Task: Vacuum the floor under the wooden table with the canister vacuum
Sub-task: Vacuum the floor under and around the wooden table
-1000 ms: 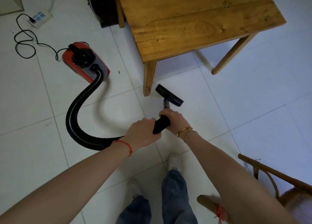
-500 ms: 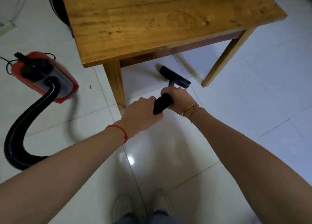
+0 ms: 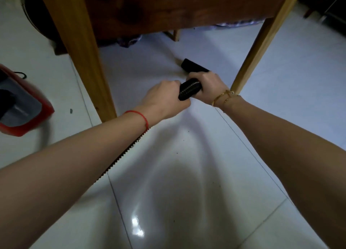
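Note:
The wooden table (image 3: 168, 8) fills the top of the head view, seen from below its edge, with one leg at the left (image 3: 80, 57) and one at the right (image 3: 262, 42). Both hands grip the black ribbed vacuum hose (image 3: 189, 89) between these legs. My left hand (image 3: 164, 100) holds it lower, my right hand (image 3: 209, 85) nearer the nozzle. The black floor nozzle (image 3: 192, 67) lies on the white tiles under the table. The red and grey canister (image 3: 20, 108) sits at the left edge, partly cut off.
White glossy floor tiles (image 3: 168, 173) with a few dark specks spread in front of me. Dark objects and patterned cloth (image 3: 129, 40) lie behind the table. A further table leg (image 3: 176, 35) stands at the back. Dark furniture (image 3: 325, 3) is at the top right.
The view has dropped lower and closer, so the table top is replaced by its underside. Both hands have pushed the nozzle further under the table, between the legs.

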The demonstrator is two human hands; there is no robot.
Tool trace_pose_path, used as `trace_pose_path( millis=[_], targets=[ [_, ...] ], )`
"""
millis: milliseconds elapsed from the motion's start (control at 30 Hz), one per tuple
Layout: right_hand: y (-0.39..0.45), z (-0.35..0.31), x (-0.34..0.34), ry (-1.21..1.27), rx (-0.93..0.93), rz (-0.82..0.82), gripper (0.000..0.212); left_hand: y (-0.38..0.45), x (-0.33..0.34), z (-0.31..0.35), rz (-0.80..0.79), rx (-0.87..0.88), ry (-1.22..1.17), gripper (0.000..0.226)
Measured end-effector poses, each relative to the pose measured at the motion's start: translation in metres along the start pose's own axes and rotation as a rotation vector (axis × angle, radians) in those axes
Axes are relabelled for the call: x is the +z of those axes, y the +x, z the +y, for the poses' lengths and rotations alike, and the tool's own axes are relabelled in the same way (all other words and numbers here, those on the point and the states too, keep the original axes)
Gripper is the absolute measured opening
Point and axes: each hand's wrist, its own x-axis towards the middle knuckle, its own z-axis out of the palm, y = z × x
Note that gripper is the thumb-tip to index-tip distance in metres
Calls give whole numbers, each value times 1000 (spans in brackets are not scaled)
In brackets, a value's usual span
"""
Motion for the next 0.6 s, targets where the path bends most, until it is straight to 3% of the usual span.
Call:
trace_pose_path(
  millis=[600],
  targets=[
    [25,49,36,-18,28,44,22,57,54,-9,39,12,8,21]
  ],
)
